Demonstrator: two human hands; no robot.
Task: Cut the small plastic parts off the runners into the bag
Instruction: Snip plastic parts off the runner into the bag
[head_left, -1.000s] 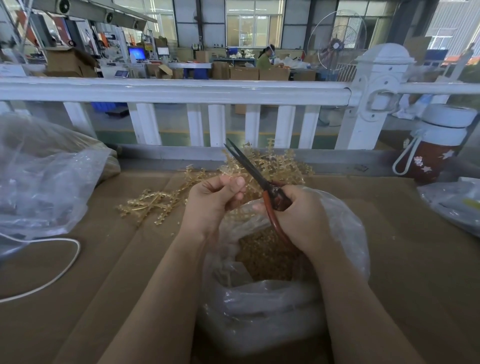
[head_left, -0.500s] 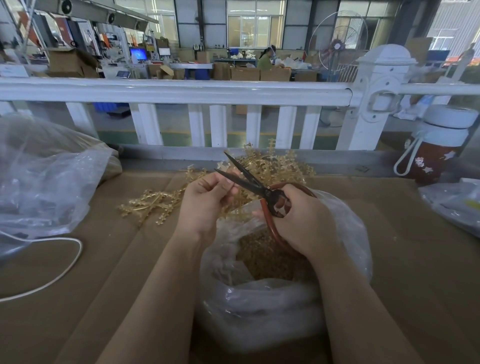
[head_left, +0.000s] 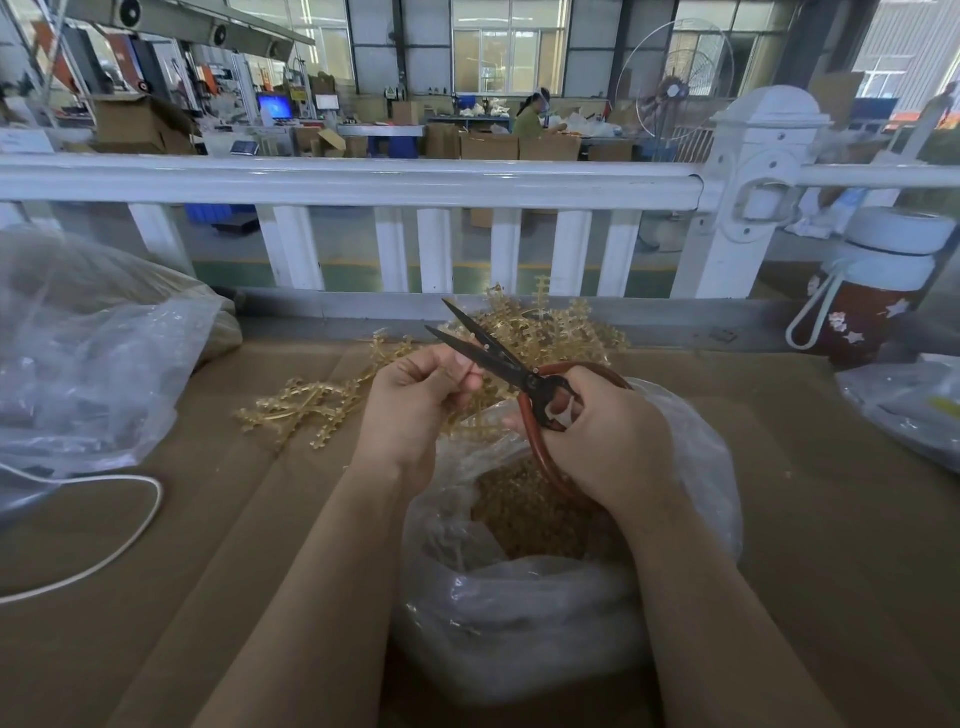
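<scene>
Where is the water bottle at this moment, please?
In the head view the bottle stands at the far right of the table, against the white railing and behind a clear bag.

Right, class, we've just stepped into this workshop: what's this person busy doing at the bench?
A person is snipping small plastic parts off their runners. The right hand holds red-handled scissors with the blades open, while the left hand pinches a thin runner at the blades. Both work above an open clear bag already holding many cut parts. More uncut runners lie piled on the table behind.
</scene>
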